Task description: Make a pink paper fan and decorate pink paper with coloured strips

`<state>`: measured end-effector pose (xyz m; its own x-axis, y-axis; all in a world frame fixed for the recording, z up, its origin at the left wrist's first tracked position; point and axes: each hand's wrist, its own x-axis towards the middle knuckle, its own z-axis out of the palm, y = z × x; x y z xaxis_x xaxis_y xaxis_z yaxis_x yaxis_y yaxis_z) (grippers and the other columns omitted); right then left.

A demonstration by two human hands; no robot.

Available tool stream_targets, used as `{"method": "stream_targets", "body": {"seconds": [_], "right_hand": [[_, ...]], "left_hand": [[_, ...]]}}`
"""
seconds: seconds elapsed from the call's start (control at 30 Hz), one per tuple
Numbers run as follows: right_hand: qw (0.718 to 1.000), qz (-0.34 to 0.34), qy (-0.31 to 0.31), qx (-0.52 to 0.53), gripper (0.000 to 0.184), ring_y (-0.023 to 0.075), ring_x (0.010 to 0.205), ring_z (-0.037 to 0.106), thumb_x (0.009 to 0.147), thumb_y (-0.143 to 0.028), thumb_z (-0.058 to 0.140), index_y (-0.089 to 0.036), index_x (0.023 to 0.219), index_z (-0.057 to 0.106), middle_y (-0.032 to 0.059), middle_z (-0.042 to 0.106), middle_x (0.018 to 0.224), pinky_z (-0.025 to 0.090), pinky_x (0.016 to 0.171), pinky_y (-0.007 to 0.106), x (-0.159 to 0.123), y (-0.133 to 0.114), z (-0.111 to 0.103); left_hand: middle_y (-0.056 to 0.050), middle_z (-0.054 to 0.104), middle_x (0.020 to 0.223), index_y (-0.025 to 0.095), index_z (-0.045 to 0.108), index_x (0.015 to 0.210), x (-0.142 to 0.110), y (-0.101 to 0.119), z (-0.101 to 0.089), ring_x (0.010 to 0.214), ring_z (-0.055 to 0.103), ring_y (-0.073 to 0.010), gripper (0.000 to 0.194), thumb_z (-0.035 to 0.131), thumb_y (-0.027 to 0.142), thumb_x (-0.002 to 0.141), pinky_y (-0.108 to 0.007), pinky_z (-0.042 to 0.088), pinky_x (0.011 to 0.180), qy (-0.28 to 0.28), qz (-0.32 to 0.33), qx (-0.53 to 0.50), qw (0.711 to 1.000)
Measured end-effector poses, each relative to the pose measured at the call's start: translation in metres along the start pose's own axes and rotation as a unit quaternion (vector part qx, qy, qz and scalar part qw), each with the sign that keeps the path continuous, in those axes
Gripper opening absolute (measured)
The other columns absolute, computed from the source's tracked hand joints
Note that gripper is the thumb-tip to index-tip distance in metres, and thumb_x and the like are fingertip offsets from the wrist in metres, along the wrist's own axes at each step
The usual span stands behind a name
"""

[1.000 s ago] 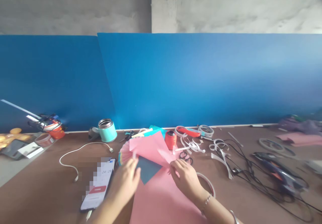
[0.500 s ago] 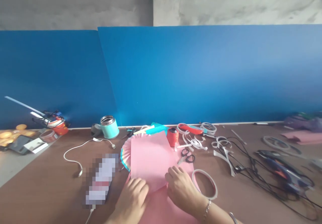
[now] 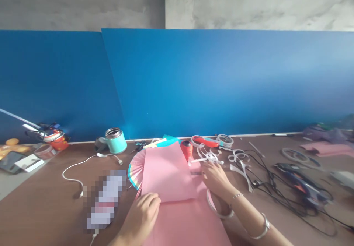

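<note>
A pink sheet [image 3: 168, 172], folded over at its lower edge, lies on a larger pink sheet [image 3: 188, 220]. My left hand [image 3: 145, 209] holds the upper sheet down at its lower left corner, with fingers bent and close together. To the right, my right hand [image 3: 217, 179] is slightly blurred and closed over a pair of scissors [image 3: 196, 173]; a short stretch of blade shows by the fingertips while the handles are hidden. A roll of white tape [image 3: 221, 214] lies under my right forearm. From behind the sheet's left side a pleated pink fan shape [image 3: 136, 168] with a blue rim sticks out.
A red thread spool [image 3: 187, 149] and curled white strips [image 3: 208, 155] sit behind the paper. On the left are a turquoise cup [image 3: 116, 141], a white cable [image 3: 79, 165] and a blurred-out phone [image 3: 106, 201]. Black cords [image 3: 272, 179] and a dark tool [image 3: 304, 185] lie right.
My right hand has left the sheet's lower edge and moved up and right onto the scissors, whose handles are now covered. My left hand stays on the sheet. The view has shifted slightly right.
</note>
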<state>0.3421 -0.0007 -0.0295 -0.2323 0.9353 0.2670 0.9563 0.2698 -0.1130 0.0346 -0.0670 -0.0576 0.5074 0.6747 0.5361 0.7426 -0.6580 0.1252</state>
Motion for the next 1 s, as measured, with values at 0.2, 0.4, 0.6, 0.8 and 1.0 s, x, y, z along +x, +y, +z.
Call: {"method": "stream_targets", "body": {"seconds": [0.2, 0.4, 0.6, 0.8, 1.0], "right_hand": [[0.995, -0.020, 0.029, 0.093, 0.020, 0.0229, 0.093, 0.052, 0.076, -0.015, 0.053, -0.021, 0.093, 0.062, 0.0075, 0.060, 0.097, 0.037, 0.081, 0.036, -0.010, -0.019, -0.022], [0.978, -0.143, -0.053, 0.140, 0.016, 0.0203, 0.088, 0.051, 0.075, -0.011, 0.053, -0.020, 0.087, 0.060, 0.0044, 0.059, 0.090, 0.039, 0.080, 0.034, -0.026, -0.065, -0.020], [0.977, -0.127, -0.050, 0.163, 0.021, 0.0166, 0.078, 0.050, 0.077, -0.002, 0.045, -0.018, 0.075, 0.057, 0.0029, 0.058, 0.082, 0.041, 0.074, 0.030, -0.023, -0.057, -0.010], [0.947, -0.073, -0.076, 0.302, 0.018, 0.0152, 0.080, 0.054, 0.081, -0.012, 0.051, -0.020, 0.065, 0.056, 0.0015, 0.058, 0.083, 0.045, 0.073, 0.027, -0.022, -0.045, -0.011], [0.957, -0.033, -0.040, 0.284, 0.022, 0.0146, 0.073, 0.052, 0.078, -0.010, 0.047, -0.019, 0.058, 0.048, 0.0012, 0.055, 0.077, 0.044, 0.071, 0.028, -0.018, -0.043, -0.002]], "left_hand": [[-0.005, 0.069, 0.094, 0.019, 0.063, 0.087, 0.016, 0.004, 0.000, 0.086, 0.067, -0.0185, 0.033, 0.040, -0.003, 0.076, -0.029, 0.055, 0.074, -0.081, -0.025, 0.017, 0.996], [-0.006, 0.069, 0.097, 0.019, 0.063, 0.079, 0.022, 0.004, 0.009, 0.085, 0.068, -0.0185, 0.035, 0.039, -0.006, 0.072, -0.027, 0.056, 0.071, -0.093, -0.041, 0.033, 0.994], [-0.006, 0.069, 0.102, 0.019, 0.062, 0.081, 0.015, -0.004, 0.004, 0.092, 0.067, -0.0187, 0.031, 0.041, -0.002, 0.075, -0.029, 0.055, 0.078, -0.042, -0.039, -0.044, 0.997], [-0.004, 0.066, 0.099, 0.020, 0.060, 0.068, 0.030, -0.008, -0.020, 0.090, 0.065, -0.0170, 0.020, 0.048, 0.008, 0.079, -0.029, 0.053, 0.079, -0.095, -0.144, -0.144, 0.974], [-0.004, 0.062, 0.091, 0.019, 0.057, 0.064, 0.035, -0.010, -0.020, 0.085, 0.063, -0.0173, 0.017, 0.052, 0.010, 0.077, -0.030, 0.051, 0.076, -0.089, -0.171, -0.159, 0.968]]}}
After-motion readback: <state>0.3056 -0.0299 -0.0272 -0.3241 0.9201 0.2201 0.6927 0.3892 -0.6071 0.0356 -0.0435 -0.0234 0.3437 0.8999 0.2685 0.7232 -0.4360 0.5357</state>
